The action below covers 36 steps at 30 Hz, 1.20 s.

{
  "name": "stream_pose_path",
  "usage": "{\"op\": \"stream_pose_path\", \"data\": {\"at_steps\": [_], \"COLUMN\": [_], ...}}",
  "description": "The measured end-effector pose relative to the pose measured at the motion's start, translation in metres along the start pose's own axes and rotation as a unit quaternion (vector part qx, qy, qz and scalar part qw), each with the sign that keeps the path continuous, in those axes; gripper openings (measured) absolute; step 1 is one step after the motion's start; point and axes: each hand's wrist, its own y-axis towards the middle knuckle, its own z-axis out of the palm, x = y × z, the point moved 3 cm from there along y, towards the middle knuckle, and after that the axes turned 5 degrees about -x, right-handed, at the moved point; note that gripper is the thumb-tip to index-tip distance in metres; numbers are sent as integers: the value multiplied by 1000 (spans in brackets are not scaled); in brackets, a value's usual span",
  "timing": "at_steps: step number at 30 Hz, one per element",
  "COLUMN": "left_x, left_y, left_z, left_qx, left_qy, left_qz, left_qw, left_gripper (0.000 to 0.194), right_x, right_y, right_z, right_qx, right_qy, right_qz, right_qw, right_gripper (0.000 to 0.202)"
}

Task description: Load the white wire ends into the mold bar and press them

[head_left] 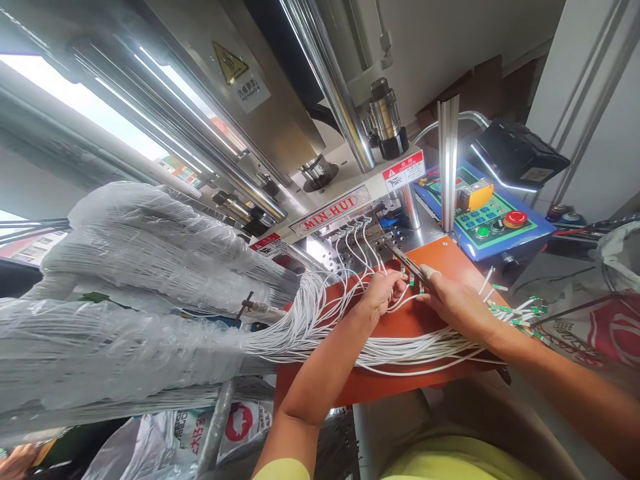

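Note:
My left hand (384, 292) is closed in a pinch on a white cable beside a narrow metal bar (403, 259). Fingers of my right hand (453, 301) are wrapped round the near end of that bar, and one finger has a pale covering. Small green connector boards (411, 280) hang along the bar, between the two hands. Several white cables (356, 248) run from a metal mould under the press. A thick bundle of white cables (420, 353) lies across the orange work surface (463, 261), its green-tipped ends (525, 310) at the right.
The press (330, 212) with steel columns stands ahead. At the right is a blue control box (500, 220) with a red button; a black lamp (523, 157) is above it. Plastic-wrapped cable bundles (125, 347) fill the left. A person's hand (20, 460) shows at the lower left.

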Motion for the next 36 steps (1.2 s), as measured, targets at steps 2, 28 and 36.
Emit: {"op": "stream_pose_path", "data": {"at_steps": [2, 28, 36], "left_x": [0, -61, -49], "left_y": [1, -24, -15], "left_z": [0, -12, -23], "left_qx": [-5, -202, -153], "left_qy": [-1, 179, 189], "left_qz": [0, 329, 384], "left_qw": [1000, 905, 891], "left_gripper": [10, 27, 30], "right_x": [1, 1, -5], "right_y": [0, 3, 2], "right_z": [-1, 5, 14], "right_qx": [-3, 5, -36], "right_qy": [3, -46, -1], "right_qz": [-5, 15, 0], "right_qw": [1000, 999, 999], "right_gripper": [50, 36, 36]}}
